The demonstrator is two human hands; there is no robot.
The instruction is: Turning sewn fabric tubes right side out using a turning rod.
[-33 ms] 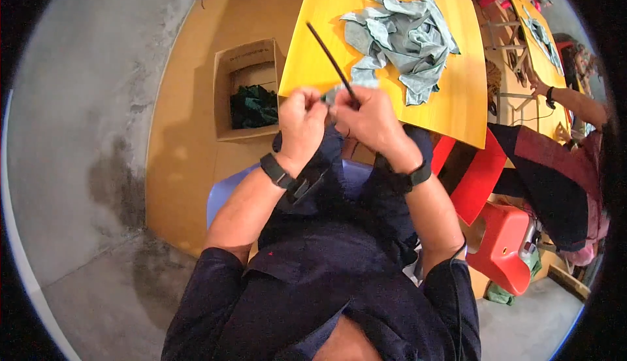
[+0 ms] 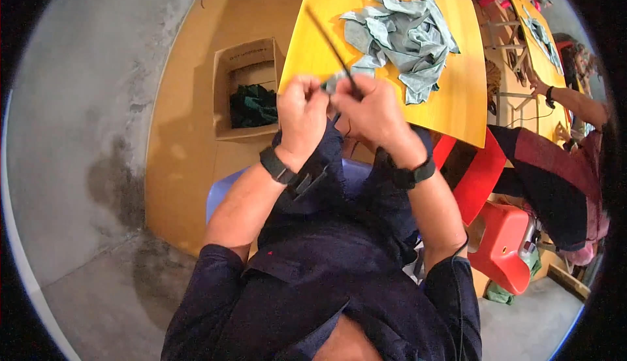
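At the near edge of the yellow table [image 2: 295, 67], my two hands meet over my lap. My right hand [image 2: 377, 114] is closed around a thin dark stick [image 2: 326, 38], which slants up to the left and is blurred. Between the hands is a small piece of grey-green cloth [image 2: 332, 85]. My left hand [image 2: 302, 118] pinches the left end of it, and the right fingertips are at its other side. Just beyond lies a loose pile of grey-green cloth pieces [image 2: 411, 41] on the table. The fingertips are partly hidden.
An open cardboard box [image 2: 223, 100] with dark green cloth [image 2: 253, 106] inside stands on the floor at left. To the right are a red stool [image 2: 506, 237] and a person's arm [image 2: 578, 105] by a second yellow table [image 2: 532, 18]. A grey wall [image 2: 85, 100] rises far left.
The stick's upper end has moved slightly up and left. My right hand has shifted a little, and the small cloth sits slightly higher between my fingers.
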